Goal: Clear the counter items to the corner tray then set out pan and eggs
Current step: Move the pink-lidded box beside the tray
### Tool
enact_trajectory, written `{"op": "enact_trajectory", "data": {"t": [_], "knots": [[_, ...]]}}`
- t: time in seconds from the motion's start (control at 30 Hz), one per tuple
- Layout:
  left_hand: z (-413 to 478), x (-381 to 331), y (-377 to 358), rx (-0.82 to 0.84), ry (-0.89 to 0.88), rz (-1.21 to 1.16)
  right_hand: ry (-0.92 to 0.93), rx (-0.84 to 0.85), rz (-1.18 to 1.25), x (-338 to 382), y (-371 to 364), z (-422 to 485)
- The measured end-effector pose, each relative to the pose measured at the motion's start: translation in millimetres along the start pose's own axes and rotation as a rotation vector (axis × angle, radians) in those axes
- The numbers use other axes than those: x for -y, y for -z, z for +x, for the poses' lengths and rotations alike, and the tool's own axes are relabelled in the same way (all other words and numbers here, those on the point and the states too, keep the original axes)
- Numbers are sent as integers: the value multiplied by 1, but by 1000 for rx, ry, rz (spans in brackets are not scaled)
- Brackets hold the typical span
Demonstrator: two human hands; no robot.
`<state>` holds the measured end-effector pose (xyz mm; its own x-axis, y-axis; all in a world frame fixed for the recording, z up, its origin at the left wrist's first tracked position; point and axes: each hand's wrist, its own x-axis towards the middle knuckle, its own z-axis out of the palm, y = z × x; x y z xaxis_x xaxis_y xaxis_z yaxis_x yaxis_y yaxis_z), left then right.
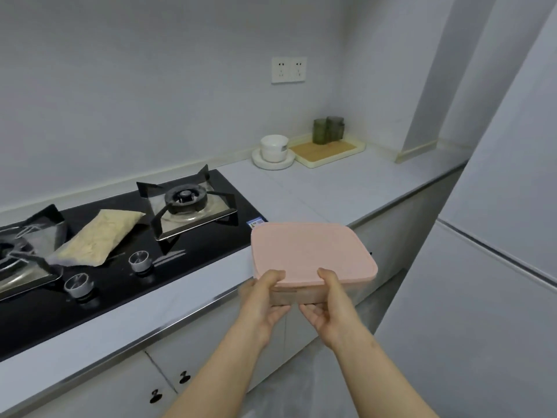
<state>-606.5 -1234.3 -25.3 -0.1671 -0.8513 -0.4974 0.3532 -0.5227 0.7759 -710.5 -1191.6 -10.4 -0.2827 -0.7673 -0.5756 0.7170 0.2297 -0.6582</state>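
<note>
A clear container with a pink lid (pixel 310 251) is held in the air above the counter's front edge, to the right of the stove. My left hand (pixel 265 303) grips its near left corner, thumb on the lid and fingers beneath. My right hand (pixel 328 306) grips the near right side the same way. The cream corner tray (pixel 324 153) with a wooden inset lies at the back of the counter, and two green glass jars (pixel 328 130) stand on its far end. What the container holds is hidden.
A white bowl on a white plate (pixel 273 152) sits left of the tray. The black gas stove (pixel 126 230) has two burners, two knobs and a bag of pale grains (pixel 99 236) lying between the burners. A white fridge (pixel 482 282) stands at right.
</note>
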Motion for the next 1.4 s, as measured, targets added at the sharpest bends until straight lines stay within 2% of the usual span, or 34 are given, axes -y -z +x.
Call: {"op": "enact_trajectory", "data": {"t": [0.23, 0.47, 0.9, 1.1, 1.4], "knots": [[89, -28, -108, 57, 36, -32, 34, -10, -34, 111, 5, 98], [166, -48, -164, 69, 127, -77, -27, 11, 6, 171, 4, 172], [347, -113, -250, 118, 146, 86, 2, -22, -22, 280, -45, 335], [397, -119, -277, 159, 228, 166, -56, -133, -31, 311, -43, 395], [461, -103, -336, 93, 217, 272, 59, -319, -167, 361, -33, 470]]}}
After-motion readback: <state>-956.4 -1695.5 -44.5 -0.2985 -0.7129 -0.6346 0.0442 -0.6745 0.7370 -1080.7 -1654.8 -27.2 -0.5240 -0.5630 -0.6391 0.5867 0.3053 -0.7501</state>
